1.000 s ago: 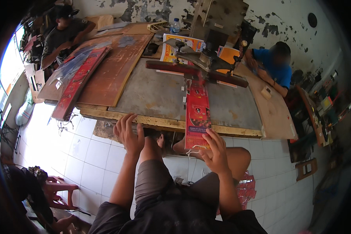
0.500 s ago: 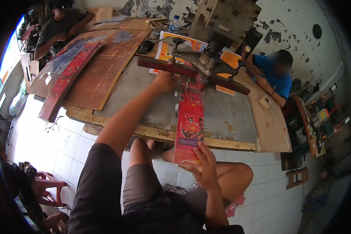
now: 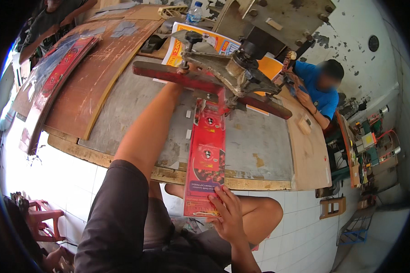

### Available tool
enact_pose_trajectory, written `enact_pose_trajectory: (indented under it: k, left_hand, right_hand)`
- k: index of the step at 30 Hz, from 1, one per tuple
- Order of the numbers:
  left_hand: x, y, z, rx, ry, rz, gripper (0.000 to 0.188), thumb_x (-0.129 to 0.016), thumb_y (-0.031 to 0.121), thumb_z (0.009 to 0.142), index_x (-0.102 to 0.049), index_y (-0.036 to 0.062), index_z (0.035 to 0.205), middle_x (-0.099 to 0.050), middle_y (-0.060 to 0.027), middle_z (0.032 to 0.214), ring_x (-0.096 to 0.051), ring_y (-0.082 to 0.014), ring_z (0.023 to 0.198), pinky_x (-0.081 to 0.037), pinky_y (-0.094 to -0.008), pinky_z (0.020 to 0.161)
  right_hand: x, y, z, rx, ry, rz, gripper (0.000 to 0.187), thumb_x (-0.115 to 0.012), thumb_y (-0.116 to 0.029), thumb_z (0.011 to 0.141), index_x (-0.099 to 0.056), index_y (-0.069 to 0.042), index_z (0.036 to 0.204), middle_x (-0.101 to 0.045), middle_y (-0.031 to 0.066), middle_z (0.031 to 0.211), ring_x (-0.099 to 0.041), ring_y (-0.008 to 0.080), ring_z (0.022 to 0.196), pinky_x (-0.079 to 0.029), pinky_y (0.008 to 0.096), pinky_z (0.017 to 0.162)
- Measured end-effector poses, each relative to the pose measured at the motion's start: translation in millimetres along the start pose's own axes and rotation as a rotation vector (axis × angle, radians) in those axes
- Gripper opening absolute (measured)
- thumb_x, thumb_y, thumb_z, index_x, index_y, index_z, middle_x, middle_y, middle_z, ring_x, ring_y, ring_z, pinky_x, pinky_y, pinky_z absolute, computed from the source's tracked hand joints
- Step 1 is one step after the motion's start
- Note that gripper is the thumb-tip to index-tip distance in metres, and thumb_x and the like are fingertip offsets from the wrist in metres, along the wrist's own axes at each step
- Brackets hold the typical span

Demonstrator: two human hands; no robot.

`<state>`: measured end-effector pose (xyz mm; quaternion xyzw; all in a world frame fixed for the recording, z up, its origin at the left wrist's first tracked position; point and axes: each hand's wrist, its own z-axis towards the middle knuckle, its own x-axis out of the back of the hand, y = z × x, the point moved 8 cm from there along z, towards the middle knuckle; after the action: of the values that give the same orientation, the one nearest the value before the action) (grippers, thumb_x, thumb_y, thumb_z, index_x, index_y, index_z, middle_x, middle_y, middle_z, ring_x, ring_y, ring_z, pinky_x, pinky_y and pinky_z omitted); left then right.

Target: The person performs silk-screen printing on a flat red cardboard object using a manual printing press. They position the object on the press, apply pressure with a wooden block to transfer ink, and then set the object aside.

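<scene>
While now reaching with the left hand point(image 3: 174, 87) from the counter's point(image 3: 114, 118) front edge up behind the red bar point(image 3: 155, 73), hiding the fingers: cannot tell whether gripping. Thus spanning both ends of the red strip point(image 3: 208, 134), laid from beneath the bar past the front edge. With the right hand point(image 3: 228, 217), still touching its near corner, fingers on top; cannot tell whether pinching.

2 own hands point(image 3: 230, 216), 2 lots red strips point(image 3: 208, 141), 1 crossbar point(image 3: 200, 83), 1 btl. point(image 3: 194, 15), 2 sm. white blks point(image 3: 188, 134)
</scene>
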<state>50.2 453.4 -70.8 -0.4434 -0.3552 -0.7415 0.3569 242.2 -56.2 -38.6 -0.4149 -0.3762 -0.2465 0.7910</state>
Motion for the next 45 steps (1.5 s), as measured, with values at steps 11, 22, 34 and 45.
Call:
enact_pose_trajectory:
  k: [11, 22, 34, 45]
  left_hand:
    - [-1, -9, -4, 0.039, -0.014, -0.031, 0.051, -0.061, 0.032, 0.104, -0.061, 0.0064, 0.148, -0.064, -0.0205, 0.147, -0.058, -0.0370, 0.141, -0.045, -0.0537, 0.116]
    - [1, 1, 4, 0.060, 0.010, -0.063, 0.050, -0.060, 0.029, 0.104, -0.062, 0.0054, 0.148, -0.063, -0.0213, 0.148, -0.058, -0.0380, 0.140, -0.046, -0.0528, 0.116]
    - [6, -3, -5, 0.082, 0.030, -0.071, 0.048, -0.060, 0.026, 0.105, -0.062, 0.0044, 0.147, -0.063, -0.0222, 0.149, -0.059, -0.0391, 0.140, -0.046, -0.0518, 0.116]
    - [6, 1, -9, 0.122, 0.073, -0.058, 0.046, -0.060, 0.024, 0.105, -0.062, 0.0034, 0.147, -0.063, -0.0230, 0.150, -0.060, -0.0401, 0.139, -0.047, -0.0509, 0.117]
  right_hand:
    - [19, 7, 21, -0.078, -0.043, -0.172, 0.059, -0.070, -0.044, 0.101, -0.065, -0.013, 0.151, -0.057, 0.0071, 0.165, -0.047, 0.0346, 0.155, -0.032, 0.0573, 0.124]
    - [7, 16, 56, -0.076, -0.050, -0.280, 0.055, -0.063, -0.040, 0.107, -0.063, -0.012, 0.154, -0.058, 0.0058, 0.165, -0.047, 0.0329, 0.155, -0.026, 0.0569, 0.129]
    - [10, 26, 93, -0.004, -0.014, -0.282, 0.058, -0.071, -0.043, 0.102, -0.066, -0.012, 0.151, -0.061, 0.0058, 0.162, -0.051, 0.0332, 0.152, -0.032, 0.0544, 0.125]
    - [12, 35, 99, 0.028, 0.046, -0.208, 0.061, -0.074, -0.047, 0.100, -0.069, -0.010, 0.148, -0.063, 0.0065, 0.159, -0.053, 0.0336, 0.148, -0.036, 0.0497, 0.123]
